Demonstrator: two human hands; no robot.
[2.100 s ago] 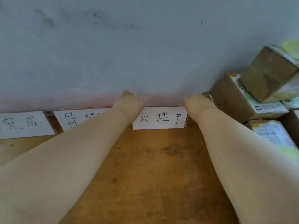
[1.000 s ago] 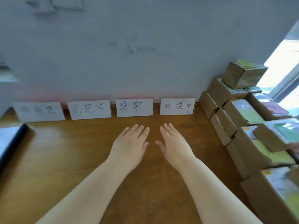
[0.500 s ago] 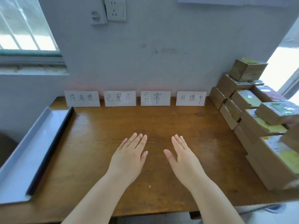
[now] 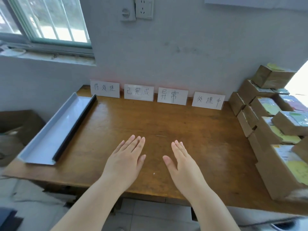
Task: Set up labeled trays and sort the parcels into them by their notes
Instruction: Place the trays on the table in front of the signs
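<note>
Since the earlier frames, both hands have been drawn back from the wall to the near part of the surface [image 4: 166,120], and more of the room is taken in: a window [image 4: 48,19] at upper left and a wall socket [image 4: 144,7] are now seen. The left hand [image 4: 125,162] and right hand [image 4: 183,167] are held flat, palms down, fingers [image 4: 133,144] straight and close together, thumbs out; nothing is gripped. Whether the surface is touched cannot be told.

Four white cards are stood in a row against the wall, handwritten 待处理 [image 4: 105,88], 已完成 [image 4: 138,92], 异常 [image 4: 172,95] and 处理中 [image 4: 208,100]. A grey tray [image 4: 55,129] lies along the left edge, a black tray edge [image 4: 75,127] showing beneath its right side. The parcels [image 4: 266,124], brown cardboard boxes with coloured notes and printed labels too blurred to be read, are stacked along the right edge, well apart from the tray.
</note>
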